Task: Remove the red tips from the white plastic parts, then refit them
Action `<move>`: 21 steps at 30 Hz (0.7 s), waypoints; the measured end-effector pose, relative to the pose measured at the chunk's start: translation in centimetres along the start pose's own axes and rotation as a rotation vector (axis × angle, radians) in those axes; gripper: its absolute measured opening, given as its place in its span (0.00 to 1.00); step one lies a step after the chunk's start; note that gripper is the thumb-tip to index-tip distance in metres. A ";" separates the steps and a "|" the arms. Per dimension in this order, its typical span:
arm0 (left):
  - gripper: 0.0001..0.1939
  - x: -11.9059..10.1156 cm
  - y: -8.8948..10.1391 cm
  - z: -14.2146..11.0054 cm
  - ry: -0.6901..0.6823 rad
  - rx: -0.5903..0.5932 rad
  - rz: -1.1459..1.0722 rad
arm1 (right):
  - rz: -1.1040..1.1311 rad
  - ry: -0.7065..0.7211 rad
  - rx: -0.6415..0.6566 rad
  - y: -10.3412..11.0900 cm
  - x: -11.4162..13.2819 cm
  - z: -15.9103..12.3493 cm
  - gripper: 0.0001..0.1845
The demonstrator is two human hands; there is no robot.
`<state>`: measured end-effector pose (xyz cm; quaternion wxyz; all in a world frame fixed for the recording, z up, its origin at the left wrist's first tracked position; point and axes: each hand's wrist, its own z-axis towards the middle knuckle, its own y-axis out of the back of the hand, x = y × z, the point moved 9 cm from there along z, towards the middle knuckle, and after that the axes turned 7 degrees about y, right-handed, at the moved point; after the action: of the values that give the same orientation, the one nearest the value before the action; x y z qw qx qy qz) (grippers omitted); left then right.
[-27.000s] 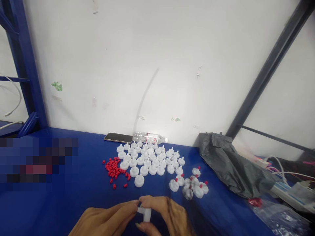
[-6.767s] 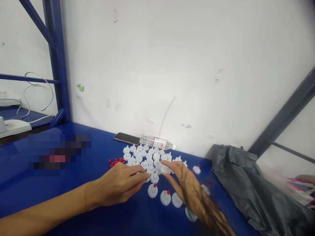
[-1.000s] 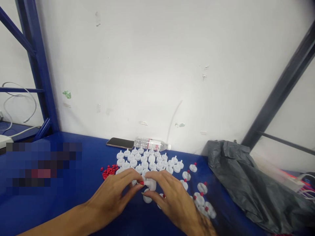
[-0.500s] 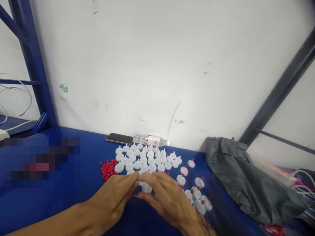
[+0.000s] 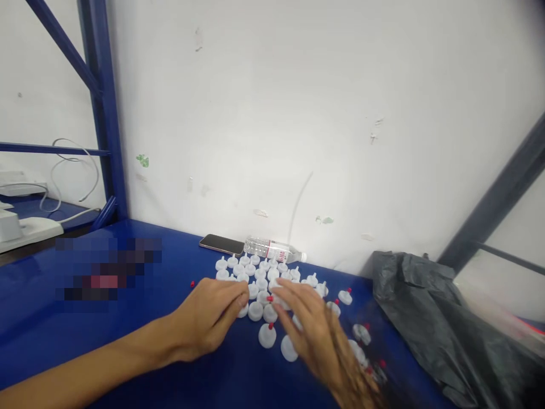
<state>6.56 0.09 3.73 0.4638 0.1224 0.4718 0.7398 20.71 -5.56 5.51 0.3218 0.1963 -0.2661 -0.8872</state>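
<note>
My left hand (image 5: 213,315) is closed, fingertips pressed together at the left edge of the white spouted caps (image 5: 255,311). What it pinches, if anything, is hidden. Between the thumb and fingers of my right hand (image 5: 309,326) is a white spouted cap, tipped sideways, its red tip (image 5: 270,299) pointing left. Just in front of the group lies a white cap with a red tip (image 5: 267,336), beside a white disc (image 5: 289,348) partly under my right hand. One small red piece (image 5: 192,284) shows left of my left hand, which covers the area of the red pile.
A phone (image 5: 221,244) and a clear plastic bottle (image 5: 275,250) lie along the wall. More red-tipped caps (image 5: 345,296) are spread to the right, some behind my forearm. A dark grey plastic bag (image 5: 417,318) covers the table's right side. A blurred patch (image 5: 108,270) is at left.
My hands have moved apart, from together around a white piece. The camera view has turned left. The red pile, visible before, is now mostly behind my left hand.
</note>
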 end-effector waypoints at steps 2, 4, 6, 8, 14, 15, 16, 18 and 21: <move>0.15 1.4 0.2 0.5 0.074 0.087 0.144 | -0.027 -0.136 -0.022 0.9 -2.9 -0.8 0.10; 0.10 2.6 0.1 0.7 0.133 0.166 0.269 | -0.054 -0.261 -0.024 1.7 -5.9 -1.9 0.08; 0.06 3.0 -0.3 0.6 0.150 0.222 0.347 | -0.102 -0.341 -0.012 2.3 -8.4 -3.0 0.10; 0.07 2.9 -0.9 0.4 0.124 0.260 0.395 | -0.156 -0.382 0.028 2.5 -10.2 -3.9 0.11; 0.09 2.9 -1.9 0.0 0.111 0.368 0.558 | -0.179 -0.461 0.199 1.0 -13.5 -6.4 0.09; 0.09 3.1 -1.9 0.0 0.122 0.382 0.578 | -0.180 -0.470 0.233 0.6 -13.8 -6.8 0.08; 0.09 3.2 -2.0 0.0 0.128 0.395 0.592 | -0.185 -0.478 0.263 0.2 -14.0 -7.1 0.08; 0.09 3.3 -2.1 -0.1 0.134 0.419 0.601 | -0.202 -0.486 0.316 -0.5 -14.2 -7.5 0.08; 0.10 3.6 -2.2 -0.3 0.148 0.437 0.600 | -0.213 -0.498 0.382 -1.1 -14.2 -7.7 0.11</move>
<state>5.67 3.07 0.88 0.1540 0.2972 0.5938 0.7317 34.37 2.13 1.34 0.1099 0.0569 -0.4761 -0.8706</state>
